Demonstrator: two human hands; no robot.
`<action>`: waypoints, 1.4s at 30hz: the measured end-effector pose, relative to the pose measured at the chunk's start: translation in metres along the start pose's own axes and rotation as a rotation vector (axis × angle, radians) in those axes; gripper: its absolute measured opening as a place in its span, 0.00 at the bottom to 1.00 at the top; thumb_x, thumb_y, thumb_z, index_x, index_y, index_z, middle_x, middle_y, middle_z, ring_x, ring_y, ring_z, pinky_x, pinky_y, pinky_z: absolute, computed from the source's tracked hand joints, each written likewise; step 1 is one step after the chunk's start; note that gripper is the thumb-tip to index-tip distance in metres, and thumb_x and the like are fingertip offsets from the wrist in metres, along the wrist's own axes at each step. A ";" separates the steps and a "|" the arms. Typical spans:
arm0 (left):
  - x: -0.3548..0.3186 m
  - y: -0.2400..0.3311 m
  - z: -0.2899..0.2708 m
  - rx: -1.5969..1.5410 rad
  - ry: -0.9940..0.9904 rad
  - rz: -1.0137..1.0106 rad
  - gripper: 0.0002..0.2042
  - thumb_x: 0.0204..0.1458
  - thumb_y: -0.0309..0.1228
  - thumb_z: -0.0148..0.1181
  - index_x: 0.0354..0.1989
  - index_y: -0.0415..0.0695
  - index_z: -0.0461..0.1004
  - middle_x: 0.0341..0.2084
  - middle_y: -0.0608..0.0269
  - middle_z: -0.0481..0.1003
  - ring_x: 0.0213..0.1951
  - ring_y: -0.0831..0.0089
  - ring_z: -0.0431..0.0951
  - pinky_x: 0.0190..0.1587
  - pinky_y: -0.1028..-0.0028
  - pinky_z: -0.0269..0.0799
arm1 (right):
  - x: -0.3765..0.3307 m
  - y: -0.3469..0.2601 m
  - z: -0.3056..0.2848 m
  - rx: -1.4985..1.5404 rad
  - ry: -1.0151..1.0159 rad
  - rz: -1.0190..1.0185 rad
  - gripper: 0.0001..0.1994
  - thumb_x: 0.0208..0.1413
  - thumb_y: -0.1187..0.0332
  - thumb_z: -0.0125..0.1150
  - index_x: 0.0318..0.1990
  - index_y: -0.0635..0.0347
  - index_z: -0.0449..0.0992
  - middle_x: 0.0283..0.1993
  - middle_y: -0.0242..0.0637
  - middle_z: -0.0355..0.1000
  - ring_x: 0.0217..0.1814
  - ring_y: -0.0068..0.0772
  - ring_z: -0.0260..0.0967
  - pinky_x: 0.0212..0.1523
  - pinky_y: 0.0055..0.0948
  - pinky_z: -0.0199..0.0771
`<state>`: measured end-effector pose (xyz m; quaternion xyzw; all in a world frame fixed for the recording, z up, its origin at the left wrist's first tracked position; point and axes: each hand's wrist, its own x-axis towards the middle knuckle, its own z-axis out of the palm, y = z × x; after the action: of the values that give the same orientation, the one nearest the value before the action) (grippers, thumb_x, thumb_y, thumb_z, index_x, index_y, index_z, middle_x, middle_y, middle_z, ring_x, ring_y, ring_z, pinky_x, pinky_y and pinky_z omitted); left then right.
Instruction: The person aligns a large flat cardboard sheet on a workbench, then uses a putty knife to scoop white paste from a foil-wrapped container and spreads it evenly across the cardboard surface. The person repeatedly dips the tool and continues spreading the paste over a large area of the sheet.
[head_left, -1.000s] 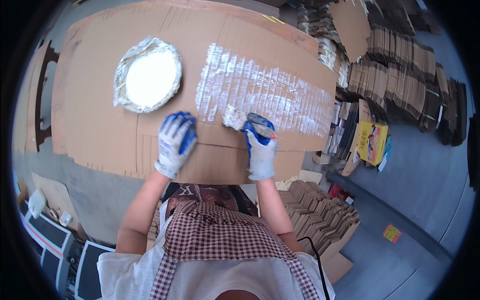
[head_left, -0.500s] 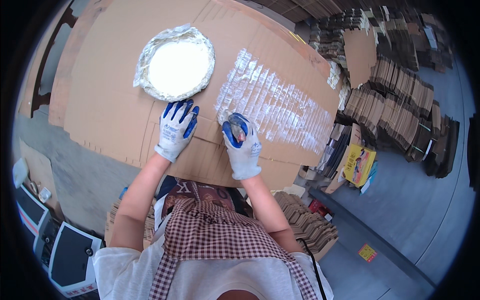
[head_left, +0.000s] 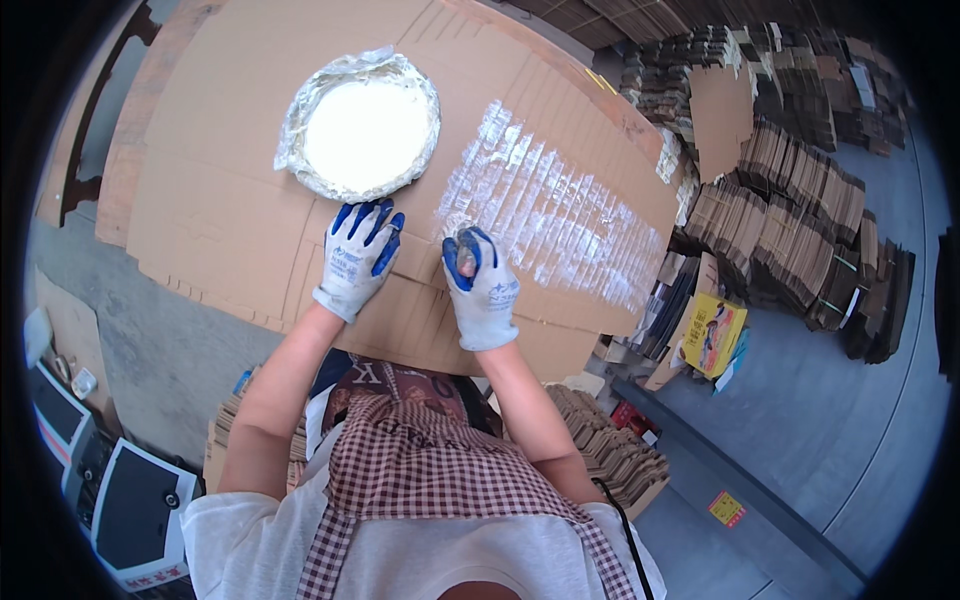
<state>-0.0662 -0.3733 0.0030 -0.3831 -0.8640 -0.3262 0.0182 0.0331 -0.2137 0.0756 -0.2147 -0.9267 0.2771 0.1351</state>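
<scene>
Flattened cardboard stacks [head_left: 790,190] stand on the workshop floor beyond a cardboard-covered table [head_left: 220,170]. White coating [head_left: 570,205] already spans the ridged patch on the right, though thin brown streaks remain between ridges. The right gloved hand [head_left: 485,292] is closed around a brush-like tool [head_left: 466,262] at the patch's near-left corner; the left gloved hand [head_left: 354,262], fingers slightly spread, grips nothing visible beside the film-lined basin [head_left: 296,128] of white paste [head_left: 365,140].

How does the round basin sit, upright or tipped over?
Upright: the basin opens upward, its crinkled edge ringing a bright white inside; glare there hides how full it is.
</scene>
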 end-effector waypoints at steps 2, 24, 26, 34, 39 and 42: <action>0.000 0.000 -0.002 0.014 0.000 -0.001 0.17 0.50 0.29 0.63 0.50 0.47 0.78 0.52 0.58 0.76 0.54 0.56 0.73 0.56 0.56 0.66 | 0.001 -0.004 -0.006 0.019 0.016 0.017 0.18 0.52 0.67 0.70 0.49 0.60 0.74 0.50 0.44 0.75 0.45 0.49 0.77 0.44 0.38 0.78; 0.007 0.017 0.021 0.007 -0.005 0.036 0.17 0.51 0.30 0.63 0.50 0.46 0.78 0.54 0.58 0.75 0.57 0.55 0.72 0.61 0.54 0.64 | -0.051 0.040 -0.051 -0.232 -0.240 -0.191 0.28 0.39 0.73 0.66 0.54 0.53 0.74 0.60 0.39 0.69 0.64 0.46 0.65 0.63 0.44 0.67; 0.007 0.016 0.025 0.007 -0.008 0.038 0.17 0.51 0.29 0.63 0.50 0.47 0.78 0.54 0.58 0.75 0.57 0.55 0.72 0.61 0.54 0.63 | -0.047 0.024 -0.042 -0.136 -0.351 -0.256 0.30 0.37 0.72 0.67 0.55 0.51 0.74 0.62 0.38 0.68 0.66 0.46 0.63 0.66 0.46 0.64; 0.006 0.014 0.026 0.026 0.017 0.057 0.17 0.50 0.29 0.63 0.50 0.47 0.78 0.52 0.59 0.75 0.56 0.56 0.72 0.61 0.53 0.64 | -0.065 0.086 -0.068 -0.261 -0.191 0.038 0.20 0.47 0.74 0.64 0.51 0.56 0.75 0.58 0.41 0.71 0.62 0.47 0.68 0.62 0.44 0.70; 0.008 0.016 0.027 0.028 0.005 0.064 0.17 0.50 0.30 0.63 0.51 0.48 0.78 0.53 0.60 0.75 0.56 0.57 0.72 0.60 0.53 0.64 | -0.069 0.057 -0.049 -0.173 -0.289 -0.127 0.26 0.41 0.74 0.67 0.53 0.51 0.75 0.61 0.35 0.69 0.67 0.46 0.63 0.63 0.43 0.68; 0.006 0.016 0.026 0.030 0.009 0.065 0.17 0.50 0.30 0.63 0.50 0.48 0.78 0.52 0.60 0.75 0.56 0.57 0.72 0.60 0.54 0.65 | -0.073 0.085 -0.053 -0.319 -0.179 0.032 0.25 0.42 0.74 0.66 0.53 0.51 0.75 0.61 0.36 0.69 0.67 0.45 0.64 0.63 0.43 0.68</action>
<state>-0.0542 -0.3465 -0.0065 -0.4094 -0.8557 -0.3140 0.0382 0.1439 -0.1597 0.0603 -0.2225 -0.9637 0.1469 0.0119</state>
